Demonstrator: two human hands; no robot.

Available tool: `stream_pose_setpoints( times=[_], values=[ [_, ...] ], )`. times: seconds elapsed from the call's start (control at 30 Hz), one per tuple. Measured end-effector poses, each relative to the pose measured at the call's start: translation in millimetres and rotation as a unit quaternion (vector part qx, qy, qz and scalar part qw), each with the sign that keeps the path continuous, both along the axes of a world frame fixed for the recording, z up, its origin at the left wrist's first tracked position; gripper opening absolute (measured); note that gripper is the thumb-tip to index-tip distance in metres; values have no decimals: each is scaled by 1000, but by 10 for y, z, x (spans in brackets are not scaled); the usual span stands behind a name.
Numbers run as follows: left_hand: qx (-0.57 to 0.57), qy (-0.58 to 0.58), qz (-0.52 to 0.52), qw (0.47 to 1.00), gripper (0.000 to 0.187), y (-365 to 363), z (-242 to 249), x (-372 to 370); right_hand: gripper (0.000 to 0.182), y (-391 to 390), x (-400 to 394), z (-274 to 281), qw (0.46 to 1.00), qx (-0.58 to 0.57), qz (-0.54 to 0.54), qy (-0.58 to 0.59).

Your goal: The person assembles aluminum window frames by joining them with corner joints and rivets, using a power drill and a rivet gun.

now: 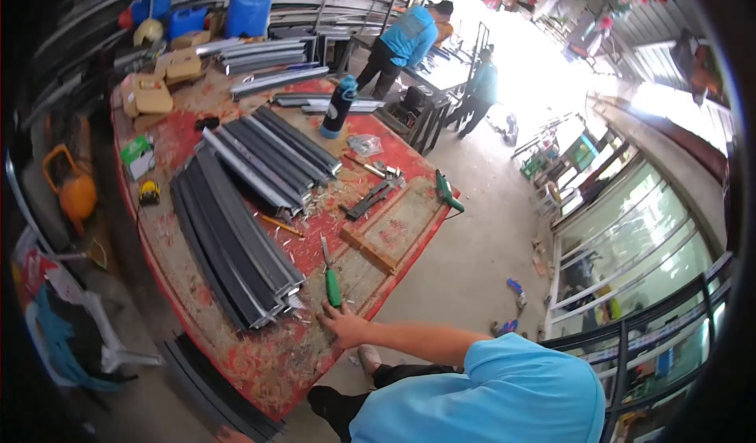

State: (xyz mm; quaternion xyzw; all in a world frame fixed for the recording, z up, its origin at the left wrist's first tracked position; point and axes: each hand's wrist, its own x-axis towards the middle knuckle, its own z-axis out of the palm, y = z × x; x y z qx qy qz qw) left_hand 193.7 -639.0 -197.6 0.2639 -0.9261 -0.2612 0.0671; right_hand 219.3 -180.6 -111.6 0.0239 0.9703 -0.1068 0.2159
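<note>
My right hand (pixel 344 326) rests on the edge of the red, worn worktable (pixel 268 364), fingers spread. Just beyond its fingertips lies a green-handled tool with a slim metal blade (pixel 332 285). To the left of that hand is a stack of long dark grey metal profiles (pixel 228 238), with a second bundle of profiles (pixel 276 155) behind it. At the bottom edge only a small part of my left hand (pixel 231 435) shows, beside long dark strips (pixel 224 392) below the table edge; its fingers are mostly cut off.
A wooden strip (pixel 368 248), a green-and-black tool (pixel 449 191), a dark bottle (pixel 339 108) and a yellow tape measure (pixel 149 192) lie or stand on the table. Two people in blue shirts (pixel 409 37) are farther back. Glazed frames (pixel 622 246) line the right side.
</note>
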Motion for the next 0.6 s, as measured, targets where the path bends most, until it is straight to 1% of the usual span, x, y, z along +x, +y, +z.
stream_pose_setpoints(
  times=[0.07,0.13,0.17,0.2,0.27,0.3,0.33,0.37,0.4,0.43,0.47,0.5,0.53,0.57,0.6],
  values=[
    [-12,4,59,998,34,333,431,292,104,30,11,29,999,-10,-27,21],
    [-34,18,58,998,32,653,708,554,99,-16,43,213,998,-48,-41,-20],
    [-50,15,62,997,30,783,797,649,91,23,123,241,998,-55,-20,28],
    [-59,30,64,996,30,869,821,733,91,74,200,262,997,-65,-18,42],
    [-20,81,-87,993,27,1020,779,931,87,191,399,195,975,-178,-12,131],
    [-2,104,-100,990,26,1215,801,1004,87,266,530,180,972,-188,-10,144],
    [16,127,-116,985,25,1418,803,1030,85,362,675,167,959,-254,-18,127],
    [115,89,-153,978,23,1542,749,1029,82,469,821,124,942,-316,-24,109],
    [212,47,-190,957,21,1639,599,1040,78,569,999,9,938,-318,-9,139],
    [212,7,-227,951,30,1768,198,1047,75,699,1192,-111,934,-317,6,167],
    [211,-35,-262,941,42,1839,-142,1085,68,844,1406,-24,945,-308,-18,106],
    [232,-97,-329,910,39,2101,111,1171,63,1000,1655,-6,953,-297,-40,43],
    [252,-158,-392,870,37,2415,356,1271,61,1161,1917,-114,958,-276,-77,2],
    [205,-245,-456,831,38,2658,545,1336,59,1311,2191,-238,960,-252,-112,-38],
    [154,-328,-513,778,40,2860,664,1382,57,1457,2488,-307,952,-248,-163,-73]
  ],
)
